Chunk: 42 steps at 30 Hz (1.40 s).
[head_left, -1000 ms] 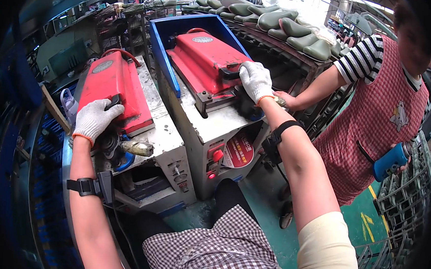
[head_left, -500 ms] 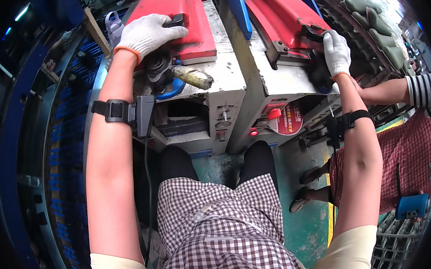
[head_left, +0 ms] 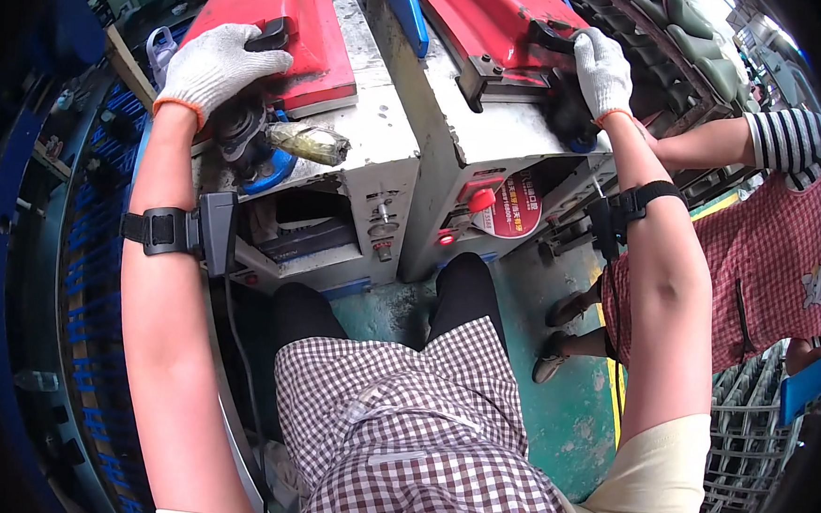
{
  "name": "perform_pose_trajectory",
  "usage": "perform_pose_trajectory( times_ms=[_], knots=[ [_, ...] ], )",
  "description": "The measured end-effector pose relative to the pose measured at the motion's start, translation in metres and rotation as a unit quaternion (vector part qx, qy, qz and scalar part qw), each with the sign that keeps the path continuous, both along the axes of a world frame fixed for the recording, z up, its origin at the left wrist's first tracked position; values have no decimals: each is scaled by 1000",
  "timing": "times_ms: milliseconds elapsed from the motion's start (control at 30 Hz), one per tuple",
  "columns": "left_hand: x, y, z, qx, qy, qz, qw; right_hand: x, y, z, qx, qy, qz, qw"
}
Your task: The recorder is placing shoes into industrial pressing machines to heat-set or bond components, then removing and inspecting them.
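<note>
Two red press lids sit on the grey machine (head_left: pixel 379 161) before me. My left hand (head_left: pixel 217 64) grips the handle of the left red lid (head_left: pixel 284 23) at the machine's left edge, and my right hand (head_left: pixel 602 73) clasps the handle of the right red lid (head_left: pixel 500 17), both pressing down for leverage.

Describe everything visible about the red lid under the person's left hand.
The red lid is a flat, glossy, plastic-looking cover with rounded corners and a grey oval patch near its far end. It lies closed and slightly slanted on the left grey machine top. A black handle sits at its near edge. The gloved left hand rests on that edge and handle.
</note>
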<state>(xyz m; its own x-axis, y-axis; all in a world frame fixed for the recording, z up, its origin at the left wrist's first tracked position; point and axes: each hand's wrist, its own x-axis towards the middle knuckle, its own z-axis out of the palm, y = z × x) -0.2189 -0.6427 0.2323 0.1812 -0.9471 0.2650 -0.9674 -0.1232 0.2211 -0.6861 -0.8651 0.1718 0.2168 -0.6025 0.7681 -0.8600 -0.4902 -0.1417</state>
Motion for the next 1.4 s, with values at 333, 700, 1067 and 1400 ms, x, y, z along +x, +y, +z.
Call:
perform_pose_trajectory(
  times_ms=[333, 700, 1067, 1400],
  knots=[
    [7, -8, -6, -16, -35, -27, 999, -2, -1, -2, 21, -6, -17, 1000],
    [10, -11, -11, -46, -65, -52, 995, -33, -35, -10, -9, -5, -4, 1000],
    [12, -1, -10, -48, -71, -54, 995, -20, -23, -11, -7, -24, -5, 1000],
    [9, -3, -3, -24, -12, -74, 997, -10, -2, -2, -27, -14, -3, 1000]
  ],
)
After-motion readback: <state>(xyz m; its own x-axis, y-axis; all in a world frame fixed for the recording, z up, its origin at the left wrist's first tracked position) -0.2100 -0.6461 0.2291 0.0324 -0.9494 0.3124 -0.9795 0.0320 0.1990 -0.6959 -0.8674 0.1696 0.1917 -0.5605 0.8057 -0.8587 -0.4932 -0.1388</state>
